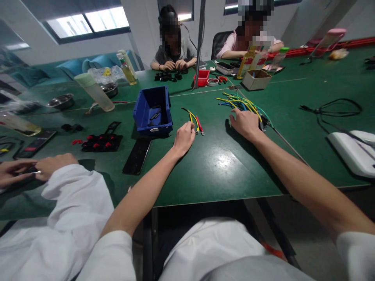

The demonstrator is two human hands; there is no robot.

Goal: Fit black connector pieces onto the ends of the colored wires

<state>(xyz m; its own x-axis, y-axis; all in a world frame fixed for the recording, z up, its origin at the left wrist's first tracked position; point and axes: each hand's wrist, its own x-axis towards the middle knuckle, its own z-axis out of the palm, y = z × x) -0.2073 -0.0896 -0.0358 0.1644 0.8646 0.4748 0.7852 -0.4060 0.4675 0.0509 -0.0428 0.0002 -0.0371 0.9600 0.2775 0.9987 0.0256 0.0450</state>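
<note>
My left hand (185, 138) rests on the green table with its fingers curled together at the lower end of a yellow wire (191, 117). Just right of those fingertips lie another yellow wire (195, 121) and a red wire (199, 125), with metal ring terminals at their near ends. My right hand (247, 124) reaches over the near side of a bundle of yellow, green and blue wires (238, 101). Its thumb and forefinger are apart at the bundle's edge, while the other fingers are mostly hidden.
A blue bin (154, 111) with dark pieces inside stands behind a black phone (137, 157). Red-and-black parts (102, 143) lie farther left, near a co-worker's hands (55, 166). A white device (353, 154) sits right. Across the table are a red tray (202, 78) and a small box (256, 80).
</note>
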